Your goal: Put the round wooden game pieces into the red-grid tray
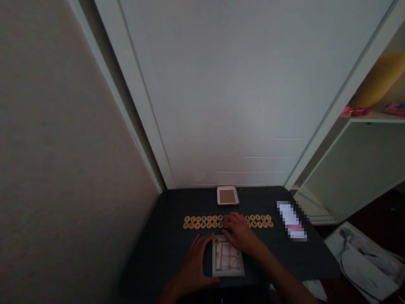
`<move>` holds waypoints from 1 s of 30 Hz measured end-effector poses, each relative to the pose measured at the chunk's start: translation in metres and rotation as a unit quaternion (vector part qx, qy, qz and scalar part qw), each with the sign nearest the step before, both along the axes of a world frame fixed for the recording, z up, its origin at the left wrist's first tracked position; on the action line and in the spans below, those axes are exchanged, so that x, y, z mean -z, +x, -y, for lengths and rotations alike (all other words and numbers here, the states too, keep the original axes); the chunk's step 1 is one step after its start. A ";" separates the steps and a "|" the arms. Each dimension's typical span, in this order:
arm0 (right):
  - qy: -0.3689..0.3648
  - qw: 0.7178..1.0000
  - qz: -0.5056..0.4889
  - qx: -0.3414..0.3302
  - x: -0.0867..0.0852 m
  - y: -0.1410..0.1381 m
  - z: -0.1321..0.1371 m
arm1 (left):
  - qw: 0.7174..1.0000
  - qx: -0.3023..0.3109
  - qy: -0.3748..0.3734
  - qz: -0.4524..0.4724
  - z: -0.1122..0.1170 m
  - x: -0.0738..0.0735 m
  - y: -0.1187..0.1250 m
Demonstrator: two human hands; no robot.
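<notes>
Resting flat with fingers released, the left hand [194,261] touches the left edge of the small white board with red grid lines [228,258] near the dark worktop's [164,240] front edge. The right hand [240,232], fingers spread loose, covers the double row of round wooden red-marked pieces [202,222] mid-worktop.

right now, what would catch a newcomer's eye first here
Probably the two long rows of round wooden game pieces lined up across the dark table, with the right hand resting over their middle. Just nearer, the left hand lies beside a small white board with red lines, one piece sitting on its far left corner. A small square tray sits at the table's far edge.
</notes>
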State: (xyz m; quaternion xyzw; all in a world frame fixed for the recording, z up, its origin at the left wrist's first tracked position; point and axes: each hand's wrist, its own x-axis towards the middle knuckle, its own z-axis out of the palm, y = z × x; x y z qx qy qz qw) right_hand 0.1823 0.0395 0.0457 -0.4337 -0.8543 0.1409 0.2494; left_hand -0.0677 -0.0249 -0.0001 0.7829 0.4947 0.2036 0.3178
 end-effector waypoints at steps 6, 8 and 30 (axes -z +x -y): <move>-0.016 0.997 0.076 -0.029 -0.001 -0.005 -0.008 | 1.000 0.010 0.006 0.013 0.001 -0.009 0.001; -0.020 0.995 0.088 -0.033 -0.001 -0.004 -0.007 | 1.000 0.004 -0.001 0.016 0.001 -0.011 0.002; -0.051 0.990 0.123 -0.035 0.001 -0.014 -0.015 | 1.000 0.009 -0.023 -0.004 0.011 -0.006 -0.012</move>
